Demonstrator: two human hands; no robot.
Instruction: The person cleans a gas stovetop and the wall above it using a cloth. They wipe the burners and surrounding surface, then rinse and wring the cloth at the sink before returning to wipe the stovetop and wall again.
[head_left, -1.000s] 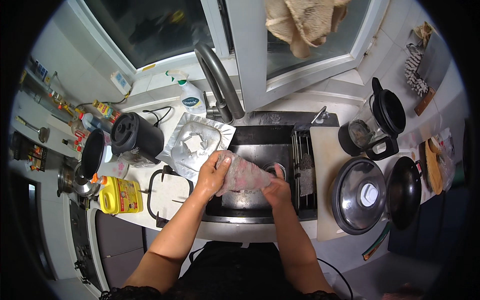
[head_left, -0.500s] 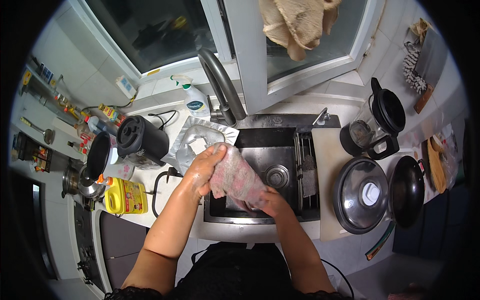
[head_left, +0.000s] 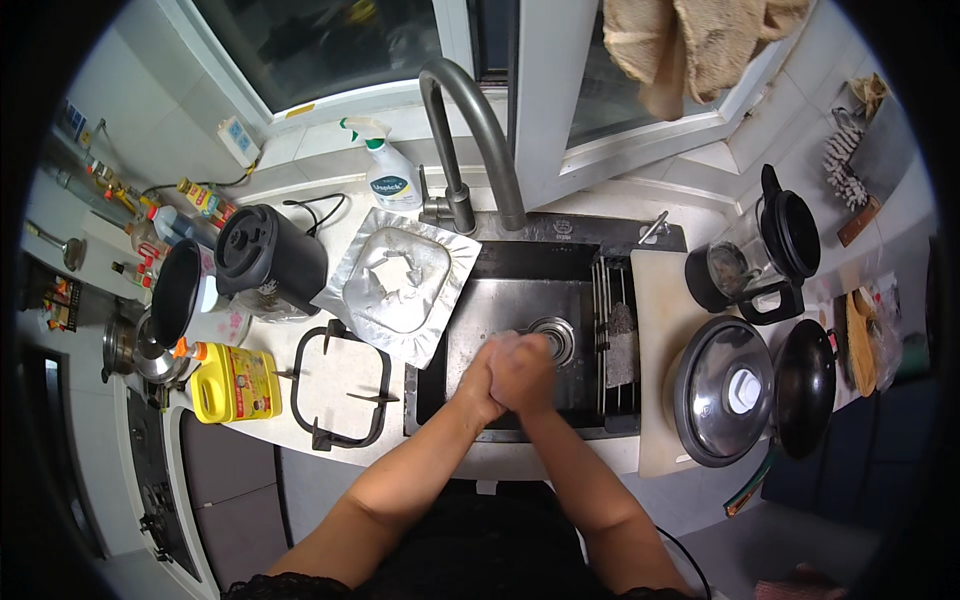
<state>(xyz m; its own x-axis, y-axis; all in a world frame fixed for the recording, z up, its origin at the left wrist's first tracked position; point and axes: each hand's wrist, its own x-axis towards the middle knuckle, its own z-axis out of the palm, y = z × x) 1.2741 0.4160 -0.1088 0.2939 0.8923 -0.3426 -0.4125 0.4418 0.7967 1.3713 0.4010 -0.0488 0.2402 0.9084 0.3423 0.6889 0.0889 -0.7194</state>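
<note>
Yellow bottle (head_left: 233, 382) near the table's left edge, foil tray (head_left: 395, 283) beside the sink (head_left: 500, 300); over the sink, left hand (head_left: 483, 375) and right hand (head_left: 523, 373) clasped together, contents hidden; pot lid (head_left: 722, 403) right

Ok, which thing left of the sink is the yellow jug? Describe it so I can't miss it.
Start at the steel sink and move left past the black iron stove grate. The yellow plastic jug lies beside it, the only yellow container, with an orange cap.

I'm in a home kitchen — steel sink (head_left: 520, 300) under a window, faucet (head_left: 470, 130), pan (head_left: 805, 385), pot lid (head_left: 722, 390), oil jug (head_left: 232, 380).
</note>
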